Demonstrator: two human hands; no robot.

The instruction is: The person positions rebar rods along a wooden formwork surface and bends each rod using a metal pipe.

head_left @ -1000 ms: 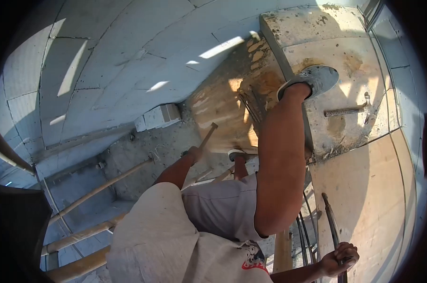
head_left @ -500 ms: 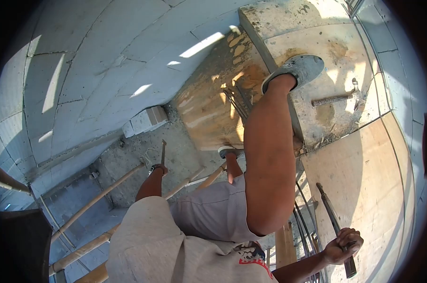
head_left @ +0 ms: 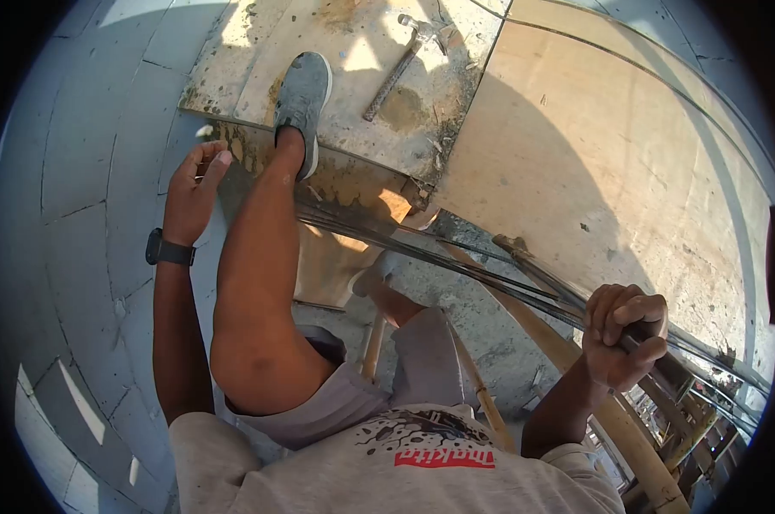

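One bar (head_left: 672,377), likely heavy and stiff (metal, by its look), slants near the board (head_left: 559,154); the right hand (head_left: 625,330) wraps its fingers round one end, probably a sound hold. The left hand's (head_left: 192,195) fingers curl loosely, empty.

Premises: a building site. The block wall (head_left: 83,163) is bare, its joints exposed. A plywood panel (head_left: 559,120) adjoins a platform (head_left: 344,137) (stained, with chips strewn along one edge) bearing a claw hammer (head_left: 393,79). Long metal bars (head_left: 456,265), rough poles (head_left: 483,390) and a debris-littered concrete floor (head_left: 503,334) confirm the classification.
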